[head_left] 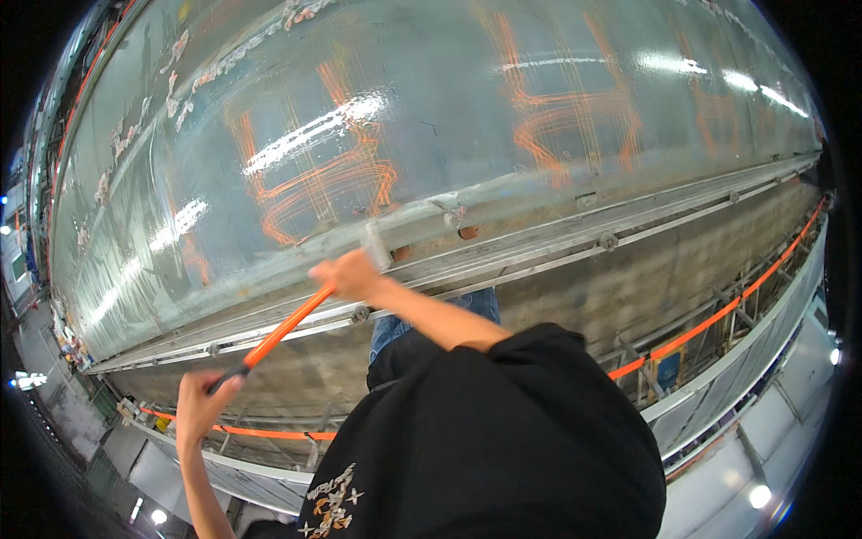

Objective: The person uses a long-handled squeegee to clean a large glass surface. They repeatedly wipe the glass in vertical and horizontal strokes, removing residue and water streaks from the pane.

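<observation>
My left hand (205, 400) is wrapped round the black end of an orange-handled pole tool (289, 325), low on the left. Further up, my right hand (350, 275) grips the same pole near its far end. Just beyond that hand shows a pale, flat piece (375, 244), perhaps the tool's head; its kind is blurred and partly hidden. It lies over the lower edge of a large glossy grey-green curved surface (440, 135), though I cannot tell whether it touches. Orange streaked marks (323, 184) run across that surface.
A metal ledge with rails (557, 253) runs along the surface's lower edge, close to my legs. Behind me, an orange strap (700, 334) follows a guard railing (754, 359). Rough pinkish-white patches (171, 94) mark the surface at upper left.
</observation>
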Motion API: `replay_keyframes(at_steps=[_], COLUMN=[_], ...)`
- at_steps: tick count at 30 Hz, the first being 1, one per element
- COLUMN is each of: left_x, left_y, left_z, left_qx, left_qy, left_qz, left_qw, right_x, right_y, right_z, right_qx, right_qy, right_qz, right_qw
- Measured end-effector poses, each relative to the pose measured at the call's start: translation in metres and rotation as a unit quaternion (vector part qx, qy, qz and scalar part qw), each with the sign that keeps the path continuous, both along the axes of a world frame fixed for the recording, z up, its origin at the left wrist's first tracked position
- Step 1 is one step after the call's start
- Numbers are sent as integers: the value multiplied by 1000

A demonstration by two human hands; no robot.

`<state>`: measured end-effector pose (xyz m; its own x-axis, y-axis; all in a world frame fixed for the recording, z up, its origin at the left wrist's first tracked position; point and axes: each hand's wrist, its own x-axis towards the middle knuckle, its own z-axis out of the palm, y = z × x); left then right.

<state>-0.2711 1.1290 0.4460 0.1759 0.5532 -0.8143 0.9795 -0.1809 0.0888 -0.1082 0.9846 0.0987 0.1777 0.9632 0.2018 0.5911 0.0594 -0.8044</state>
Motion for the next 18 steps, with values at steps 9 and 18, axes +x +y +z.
replay_keyframes(at_steps=[9,18], left_x=[15,83], left_y=[-27,-35], left_z=[-49,-67], left_qx=[7,-39], left_qy=[-28,-106], left_qz=[1,-86], left_qw=[1000,990], right_x=[59,142], right_y=[-32,-79], right_z=[-25,-22], right_qx=[68,-24], right_qy=[-69,-72], right_qz=[-87,-69], right_qw=[991,995])
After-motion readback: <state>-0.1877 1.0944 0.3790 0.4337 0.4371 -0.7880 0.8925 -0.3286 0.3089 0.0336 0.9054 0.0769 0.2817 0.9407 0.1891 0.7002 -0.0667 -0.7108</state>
